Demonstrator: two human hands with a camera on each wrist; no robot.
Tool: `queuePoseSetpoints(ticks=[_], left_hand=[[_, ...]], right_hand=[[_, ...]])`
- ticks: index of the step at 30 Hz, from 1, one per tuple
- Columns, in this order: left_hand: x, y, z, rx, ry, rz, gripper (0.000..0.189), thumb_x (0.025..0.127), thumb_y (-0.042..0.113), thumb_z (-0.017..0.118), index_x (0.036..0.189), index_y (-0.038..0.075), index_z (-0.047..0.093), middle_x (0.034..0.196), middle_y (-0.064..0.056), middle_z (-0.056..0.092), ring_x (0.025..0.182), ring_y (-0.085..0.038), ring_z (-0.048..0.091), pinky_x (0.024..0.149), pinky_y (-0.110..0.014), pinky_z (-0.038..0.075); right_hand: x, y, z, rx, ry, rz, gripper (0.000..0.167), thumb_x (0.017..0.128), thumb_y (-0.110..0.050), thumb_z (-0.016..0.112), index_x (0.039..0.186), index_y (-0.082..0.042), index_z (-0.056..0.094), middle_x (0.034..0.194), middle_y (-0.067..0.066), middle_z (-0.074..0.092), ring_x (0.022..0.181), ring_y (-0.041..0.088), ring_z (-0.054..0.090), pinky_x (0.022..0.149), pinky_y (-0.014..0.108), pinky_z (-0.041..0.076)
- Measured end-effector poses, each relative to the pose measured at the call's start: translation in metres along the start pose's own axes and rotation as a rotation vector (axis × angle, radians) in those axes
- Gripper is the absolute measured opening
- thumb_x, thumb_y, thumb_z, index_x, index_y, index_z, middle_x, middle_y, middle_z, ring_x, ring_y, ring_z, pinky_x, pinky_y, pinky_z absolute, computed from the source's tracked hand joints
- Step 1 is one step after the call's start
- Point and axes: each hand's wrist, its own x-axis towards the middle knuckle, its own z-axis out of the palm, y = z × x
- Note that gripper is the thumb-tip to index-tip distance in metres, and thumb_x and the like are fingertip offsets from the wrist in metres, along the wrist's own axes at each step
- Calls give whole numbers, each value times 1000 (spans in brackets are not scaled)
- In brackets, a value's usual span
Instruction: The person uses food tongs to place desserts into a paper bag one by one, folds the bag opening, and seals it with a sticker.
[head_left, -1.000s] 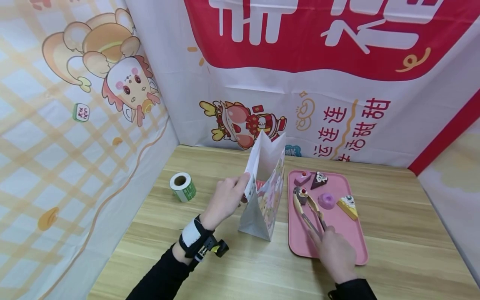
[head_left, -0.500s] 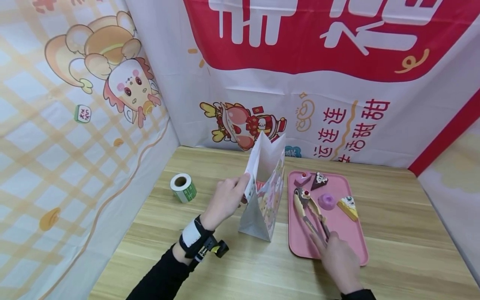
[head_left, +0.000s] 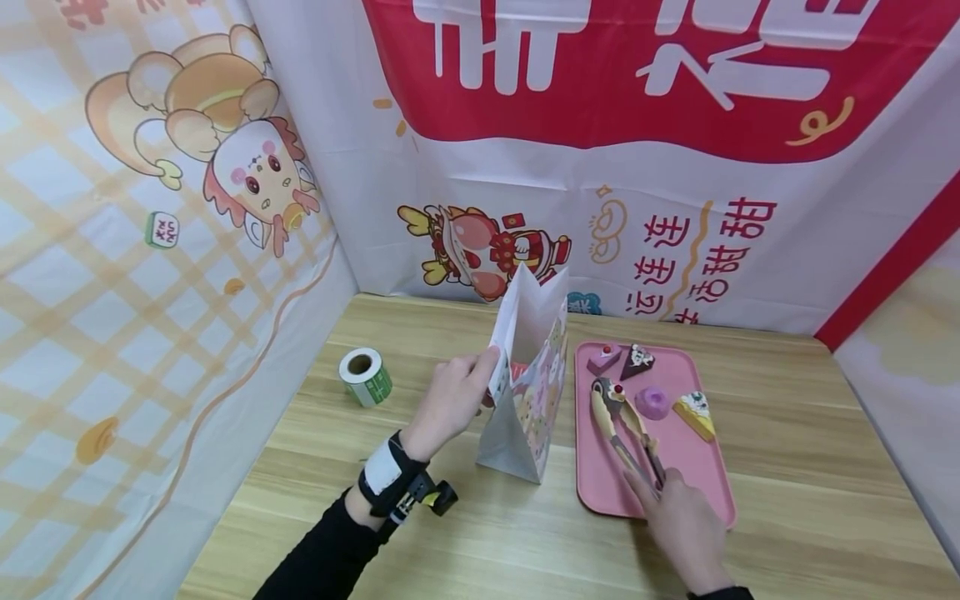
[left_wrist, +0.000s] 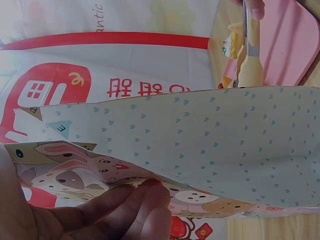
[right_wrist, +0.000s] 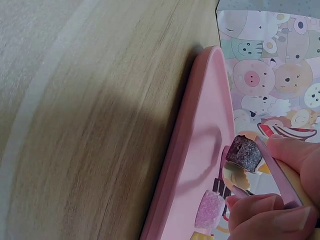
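Observation:
My left hand (head_left: 453, 396) pinches the near-left upper edge of a white paper bag (head_left: 543, 408), which stands upright with its top open. Printed animals show on its side in the right wrist view, and something red shows inside. In my right hand (head_left: 686, 521) is a pair of food tongs (head_left: 602, 415) with pale tips, over the pink tray (head_left: 600, 492). Between the tips sits a small dark cake (right_wrist: 244, 153) with a red cherry on top. Whether the cake touches the tray I cannot tell. Nearest to it lies a purple ring-shaped cake (head_left: 652, 402).
At the tray's back lie a pink cake slice (head_left: 604, 358) and a dark slice (head_left: 638, 360) with a white top. A yellow slice (head_left: 696, 414) lies at its right. A green-and-white label roll (head_left: 366, 377) stands left of the bag. A printed cloth (head_left: 465, 175) hangs behind the table.
My right hand has shifted slightly right and toward me, with the tongs and the dark cake moving along a little. My left hand and the bag have stayed in place.

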Motion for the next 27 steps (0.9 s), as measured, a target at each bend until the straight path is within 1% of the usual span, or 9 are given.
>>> queuePoseSetpoints(ticks=[4,10,16,20,27], left_hand=[[0,0,0,6,3,1,71,100,62,32,115,4,70,76,-5,66,68,-27,64,54,-35,51],[0,0,1,7,3,-1,70,100,62,32,113,4,70,79,-9,67,68,-27,64,54,-35,52],[0,0,1,8,8,-3,69,100,61,32,112,5,70,75,-5,65,68,-29,64,54,-35,52],[0,-1,1,2,7,-4,69,100,61,32,111,4,70,74,-5,65,69,-32,64,53,-36,52],[0,-1,1,1,1,5,68,101,59,32,111,4,70,75,-5,65,64,-22,63,54,-36,53]], right_hand=[[1,2,0,7,-2,3,70,92,-68,48,90,2,52,63,8,47,52,22,47,43,35,32],[1,4,-1,13,-1,-1,69,92,-68,48,89,1,52,63,8,48,52,22,48,43,35,33],[1,3,-4,27,-8,12,72,91,-69,47,92,2,52,64,8,49,54,23,49,43,36,34],[0,3,-6,40,-4,9,73,91,-70,47,94,3,52,65,9,50,55,24,50,44,37,36],[0,2,-8,59,11,-2,77,90,-73,45,95,4,53,66,9,51,55,24,51,44,38,37]])
